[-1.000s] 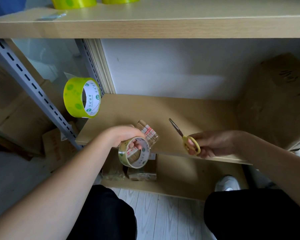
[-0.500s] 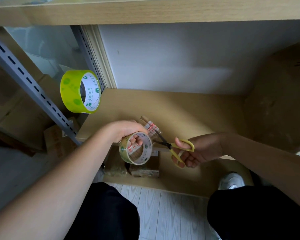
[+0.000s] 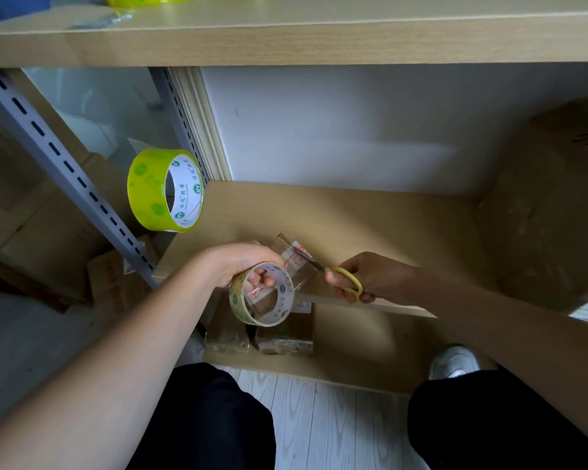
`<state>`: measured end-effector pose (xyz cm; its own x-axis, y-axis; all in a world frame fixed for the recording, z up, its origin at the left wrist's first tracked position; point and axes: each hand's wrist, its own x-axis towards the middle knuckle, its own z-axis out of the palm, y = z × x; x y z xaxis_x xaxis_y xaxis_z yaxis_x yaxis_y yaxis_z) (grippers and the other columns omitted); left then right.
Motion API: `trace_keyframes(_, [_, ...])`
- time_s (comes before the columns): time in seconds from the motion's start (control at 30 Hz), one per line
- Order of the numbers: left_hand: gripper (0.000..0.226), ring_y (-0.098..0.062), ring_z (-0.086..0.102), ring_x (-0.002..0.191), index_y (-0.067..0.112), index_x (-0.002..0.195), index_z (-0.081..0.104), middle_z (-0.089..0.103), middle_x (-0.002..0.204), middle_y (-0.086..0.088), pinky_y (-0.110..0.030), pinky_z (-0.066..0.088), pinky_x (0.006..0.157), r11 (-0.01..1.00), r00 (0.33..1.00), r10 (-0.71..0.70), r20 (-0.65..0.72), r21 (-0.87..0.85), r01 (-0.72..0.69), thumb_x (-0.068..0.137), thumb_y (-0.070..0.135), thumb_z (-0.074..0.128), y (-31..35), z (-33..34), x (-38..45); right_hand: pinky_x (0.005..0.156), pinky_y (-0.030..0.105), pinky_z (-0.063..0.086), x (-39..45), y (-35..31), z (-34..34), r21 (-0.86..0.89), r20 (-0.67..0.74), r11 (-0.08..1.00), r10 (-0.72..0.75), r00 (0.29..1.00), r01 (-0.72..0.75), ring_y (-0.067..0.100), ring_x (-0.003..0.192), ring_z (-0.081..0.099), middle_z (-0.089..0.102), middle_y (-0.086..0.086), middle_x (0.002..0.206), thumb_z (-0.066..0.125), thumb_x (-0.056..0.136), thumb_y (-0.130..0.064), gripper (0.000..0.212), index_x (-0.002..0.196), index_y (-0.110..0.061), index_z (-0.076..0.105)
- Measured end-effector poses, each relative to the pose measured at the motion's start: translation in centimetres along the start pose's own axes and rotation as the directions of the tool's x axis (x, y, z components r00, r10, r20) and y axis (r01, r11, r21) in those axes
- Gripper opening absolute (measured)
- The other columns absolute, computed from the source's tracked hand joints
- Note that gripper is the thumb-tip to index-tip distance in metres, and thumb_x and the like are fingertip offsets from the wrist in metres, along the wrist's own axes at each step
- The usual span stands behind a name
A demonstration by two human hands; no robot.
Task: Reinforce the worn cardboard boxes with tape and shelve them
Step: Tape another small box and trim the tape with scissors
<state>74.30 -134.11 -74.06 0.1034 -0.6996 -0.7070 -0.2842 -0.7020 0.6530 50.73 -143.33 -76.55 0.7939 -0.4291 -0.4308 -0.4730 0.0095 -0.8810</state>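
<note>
head | left hand gripped clear tape roll at middle shelf front edge | right hand clenched scissors, blades on pulled tape strip | cardboard box at shelf's right end; shelf's middle bare

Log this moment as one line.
left hand: holds tape roll | right hand: scissors, blades at pulled strip | spare green roll on rack | box on shelf
</note>
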Motion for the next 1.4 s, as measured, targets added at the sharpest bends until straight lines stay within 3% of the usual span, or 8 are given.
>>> trace_keyframes(0.13, [0.021,-0.004,0.028,0.033,0.0,0.08,0.066,0.049,0.057,-0.005,-0.015,0.021,0.03,0.995,0.999,0.028,0.025,-0.1,-0.025,0.095,0.013,0.058,-1.1,-0.4,0.1,0.045,0.013,0.039,-1.5,0.0,-4.1,0.201,0.088,0.979,-0.047,0.995,0.028,0.004,0.055,0.049,0.061,0.002,0.072,0.067,0.081,-0.031,0.026,0.084,-0.005,0.067])
trace_keyframes(0.3, [0.036,-0.004,0.026,0.03,0.006,0.06,0.055,0.042,0.058,-0.006,-0.014,0.018,0.028,0.945,0.998,0.058,0.031,-0.323,-0.045,0.095,0.012,0.051,-1.8,-0.8,0.7,0.037,0.012,0.033,-1.8,2.1,-9.3,-0.057,-0.506,0.988,0.098,0.857,-0.147,0.002,0.038,0.052,0.068,0.014,0.08,0.056,0.099,-0.011,0.021,0.106,0.004,0.067])
trace_keyframes(0.5, [0.04,-0.002,0.027,0.028,0.008,0.061,0.051,0.042,0.052,-0.001,-0.013,0.018,0.028,0.861,0.996,0.088,0.031,-0.505,-0.06,0.099,0.02,0.046,-1.7,-0.8,1.1,0.054,0.022,0.04,-1.1,2.4,-9.2,-0.287,-0.515,0.86,0.234,0.825,-0.423,0.017,0.057,0.048,0.051,0.01,0.065,0.045,0.102,-0.001,0.034,0.071,-0.006,0.058])
trace_keyframes(0.7, [0.048,-0.003,0.027,0.029,0.011,0.052,0.058,0.046,0.049,-0.001,-0.014,0.018,0.028,0.816,0.991,0.132,-0.033,-0.564,-0.127,0.098,0.02,0.048,-1.7,-0.5,1.4,0.077,0.04,0.057,-0.9,-0.7,-6.5,-0.505,-0.769,0.682,-0.076,0.634,-0.53,0.033,0.092,0.066,0.064,0.013,0.093,0.059,0.096,-0.015,0.013,0.095,-0.003,0.064])
trace_keyframes(0.8, [0.047,-0.004,0.026,0.029,0.012,0.052,0.056,0.045,0.05,-0.001,-0.014,0.019,0.028,0.809,0.985,0.162,-0.062,-0.564,-0.168,0.098,0.02,0.048,-1.7,-0.3,1.4,0.1,0.033,0.046,0.8,-3.6,-2.6,-0.737,-0.578,0.641,-0.433,0.691,-0.215,0.028,0.127,0.053,0.054,0.012,0.14,0.043,0.103,-0.036,0.042,0.134,-0.01,0.053])
trace_keyframes(0.97, [0.043,-0.004,0.023,0.028,0.008,0.06,0.051,0.039,0.046,-0.001,-0.014,0.017,0.028,0.703,0.961,0.229,-0.153,-0.657,-0.272,0.102,0.018,0.044,-2.4,0.1,0.9,0.121,0.031,0.017,2.9,-0.3,4.6,-0.939,0.045,0.307,-0.343,0.938,0.157,0.014,0.152,-0.015,-0.016,-0.002,0.165,0.039,0.097,-0.061,0.087,0.158,-0.021,-0.009])
trace_keyframes(1.27, [0.023,-0.006,0.022,0.031,0.008,0.079,0.052,0.035,0.047,0.001,-0.017,0.012,0.033,0.589,0.941,0.196,-0.277,-0.733,-0.339,0.099,0.018,0.047,-3.7,1.6,-2.1,0.109,0.044,0.031,2.9,-1.5,4.9,-0.997,-0.043,-0.036,-0.409,0.912,-0.063,0.033,0.129,0.034,0.03,0.014,0.147,0.066,0.079,-0.064,0.111,0.157,-0.02,0.001])
trace_keyframes(1.4, [0.024,-0.005,0.024,0.032,0.005,0.084,0.061,0.034,0.047,0.002,-0.016,0.013,0.032,0.62,0.931,0.177,-0.32,-0.698,-0.358,0.1,0.018,0.048,-4.7,2.1,-5.0,0.12,0.056,0.01,3.5,-2.5,7.0,-0.994,-0.056,-0.076,-0.308,0.95,-0.084,0.038,0.147,0.013,0.02,0.019,0.157,0.07,0.08,-0.056,0.1,0.151,-0.007,0.02])
